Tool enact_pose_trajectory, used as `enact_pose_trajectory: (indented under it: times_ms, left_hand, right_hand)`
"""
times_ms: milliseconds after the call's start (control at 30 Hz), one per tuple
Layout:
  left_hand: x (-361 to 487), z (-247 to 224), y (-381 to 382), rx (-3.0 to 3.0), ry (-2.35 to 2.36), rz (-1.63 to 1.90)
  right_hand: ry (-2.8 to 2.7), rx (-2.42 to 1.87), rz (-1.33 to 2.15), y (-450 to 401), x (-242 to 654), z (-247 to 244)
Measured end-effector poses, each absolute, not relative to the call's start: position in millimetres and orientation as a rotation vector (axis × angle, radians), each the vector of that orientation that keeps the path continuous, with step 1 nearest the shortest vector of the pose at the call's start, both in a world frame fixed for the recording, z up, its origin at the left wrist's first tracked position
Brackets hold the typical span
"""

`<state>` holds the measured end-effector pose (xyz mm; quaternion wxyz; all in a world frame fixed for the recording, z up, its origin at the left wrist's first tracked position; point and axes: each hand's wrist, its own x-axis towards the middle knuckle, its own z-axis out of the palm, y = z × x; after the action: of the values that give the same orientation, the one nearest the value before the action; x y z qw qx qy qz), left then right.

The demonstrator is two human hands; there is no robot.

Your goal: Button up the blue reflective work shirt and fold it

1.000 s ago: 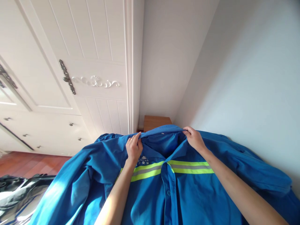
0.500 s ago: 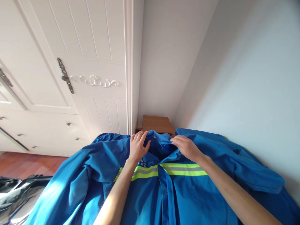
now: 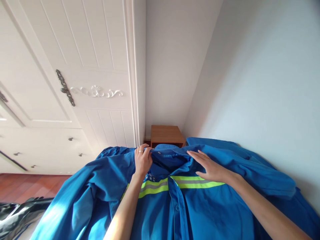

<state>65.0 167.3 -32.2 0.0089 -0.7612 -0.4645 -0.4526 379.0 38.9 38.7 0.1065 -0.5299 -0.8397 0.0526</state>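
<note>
The blue jacket (image 3: 217,213) lies spread out, front side up, right before the person. Its collar (image 3: 172,152) is up and open in a loop. The left hand (image 3: 143,161) pinches the collar's edge between thumb and bent fingers. The right hand (image 3: 212,170) has just let go: half a second ago it pinched the collar too, and now its fingers are spread and hold nothing. I can't tell if its fingertips touch the cloth. So only one side of the collar is held now, and it does not look flat yet.

White writing (image 3: 150,178) is on the chest by the left wrist, but it is partly hidden and I can't read it all. A tiny white tag (image 3: 159,153) is inside the collar, too small to read. I see no other words.

A brown box (image 3: 165,134) is just past the collar. A white wardrobe (image 3: 107,50) is on the left and a pale wall (image 3: 262,83) on the right.
</note>
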Motion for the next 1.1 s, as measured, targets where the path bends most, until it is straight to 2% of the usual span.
enact_pose_trajectory:
  times_ms: [200,500,733,967,1100]
  left_hand:
    - [65.0,-36.9,171.8,-2.351,-1.267,-1.526]
    - [58.8,-34.0,170.7,-2.133,-1.186,-1.586]
    - [54.6,-25.9,166.1,-2.060,-1.239,-1.618]
    - [69.1,0.4,146.8,-2.320,-1.431,-1.438]
    - [87.2,31.3,129.4,-2.663,-1.114,-1.330]
  right_hand:
    - [-2.349,-1.702,0.027,56.4,404.7,20.3]
    - [-2.362,-1.466,0.275,97.7,389.6,20.7]
    - [-1.745,-1.340,-0.033,71.3,391.1,25.8]
    - [-1.594,-1.313,-0.079,51.2,352.0,49.7]
    - [-1.662,-1.223,-0.123,46.8,339.4,57.6]
